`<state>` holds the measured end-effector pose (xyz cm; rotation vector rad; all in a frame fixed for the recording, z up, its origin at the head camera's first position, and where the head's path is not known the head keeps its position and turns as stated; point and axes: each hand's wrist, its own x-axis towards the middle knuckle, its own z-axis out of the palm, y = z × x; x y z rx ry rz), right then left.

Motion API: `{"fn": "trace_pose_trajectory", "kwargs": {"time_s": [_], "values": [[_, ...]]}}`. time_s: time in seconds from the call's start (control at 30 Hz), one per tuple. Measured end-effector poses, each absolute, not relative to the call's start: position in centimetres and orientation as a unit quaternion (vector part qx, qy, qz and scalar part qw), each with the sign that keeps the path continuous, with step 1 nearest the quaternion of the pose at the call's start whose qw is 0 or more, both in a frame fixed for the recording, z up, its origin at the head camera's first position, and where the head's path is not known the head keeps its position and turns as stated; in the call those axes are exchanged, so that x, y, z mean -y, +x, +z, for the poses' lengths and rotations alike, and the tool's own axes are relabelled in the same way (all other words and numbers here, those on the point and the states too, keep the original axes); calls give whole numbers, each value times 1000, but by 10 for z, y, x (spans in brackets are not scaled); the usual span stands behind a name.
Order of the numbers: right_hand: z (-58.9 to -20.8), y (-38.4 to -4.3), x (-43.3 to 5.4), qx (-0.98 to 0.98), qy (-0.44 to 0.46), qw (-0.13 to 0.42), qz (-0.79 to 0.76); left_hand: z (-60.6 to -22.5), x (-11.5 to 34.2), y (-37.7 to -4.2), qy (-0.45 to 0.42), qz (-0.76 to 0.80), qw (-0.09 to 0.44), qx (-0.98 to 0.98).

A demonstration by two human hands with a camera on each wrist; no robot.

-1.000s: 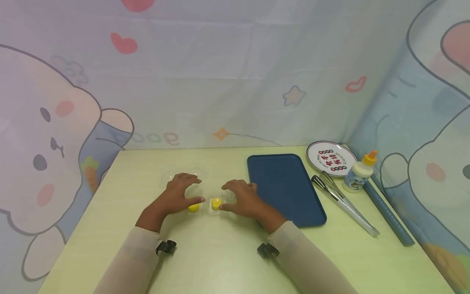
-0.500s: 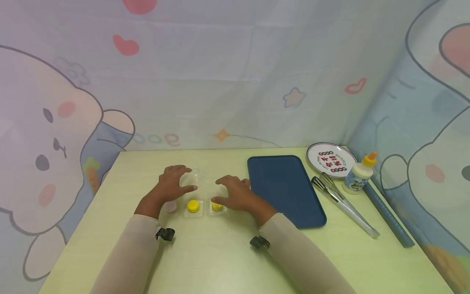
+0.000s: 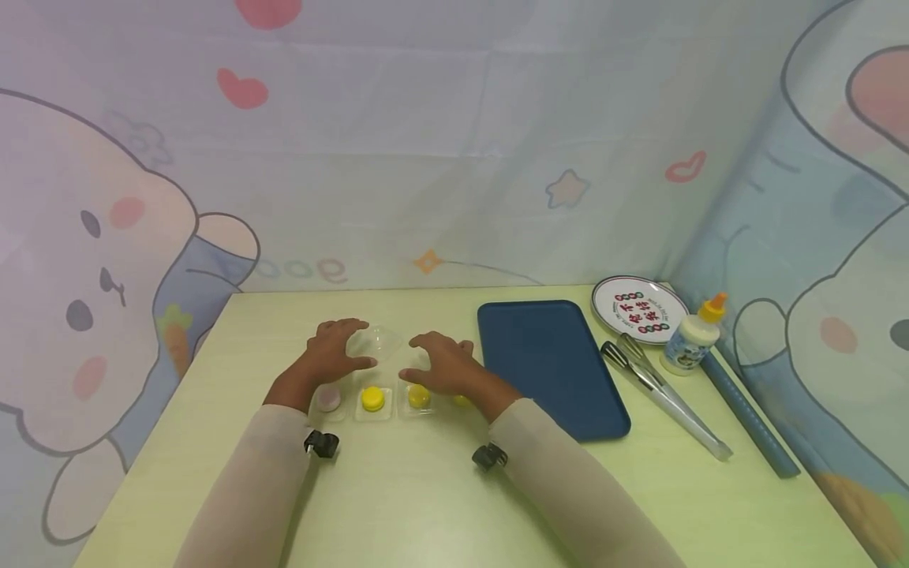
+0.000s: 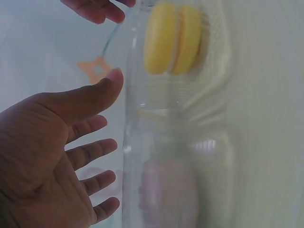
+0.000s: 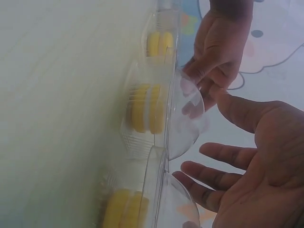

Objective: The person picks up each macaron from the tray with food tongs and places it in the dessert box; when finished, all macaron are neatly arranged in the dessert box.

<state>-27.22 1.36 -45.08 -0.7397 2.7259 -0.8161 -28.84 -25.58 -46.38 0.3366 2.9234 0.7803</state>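
Observation:
A lilac macaron [image 3: 329, 397] and several yellow macarons sit in a row of clear plastic packs in the head view. One yellow macaron [image 3: 372, 398] lies in a clear square tray between the hands. To its right, another yellow macaron [image 3: 419, 396] is just below my right thumb. My left hand [image 3: 332, 355] hovers beyond the lilac one, fingers spread and holding nothing. Thumb and fingers apart, my right hand [image 3: 450, 367] is above the packs and partly hides a further yellow macaron [image 3: 462, 401]. In the right wrist view its fingertips are close to a clear domed lid [image 5: 185, 118].
A blue tray [image 3: 554, 371] lies right of the hands. Beyond it are a white plate [image 3: 639, 308] with red lettering, metal tongs [image 3: 671, 402], a bottle [image 3: 689, 343] with a yellow-orange cap and a dark blue-grey bar [image 3: 753, 418]. A printed curtain [image 3: 454, 158] stands behind the table.
My right hand has shifted left and a little away, uncovering part of the rightmost yellow macaron. My left hand has moved slightly left and away, so the lilac and nearby yellow macarons now show.

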Motion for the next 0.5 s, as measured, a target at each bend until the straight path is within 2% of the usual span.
{"fn": "trace_pose_trajectory", "kwargs": {"time_s": [0.5], "values": [[-452,-284,9,-916,-251,156,-272,-466,258,-295,104,251,68,-960]]}}
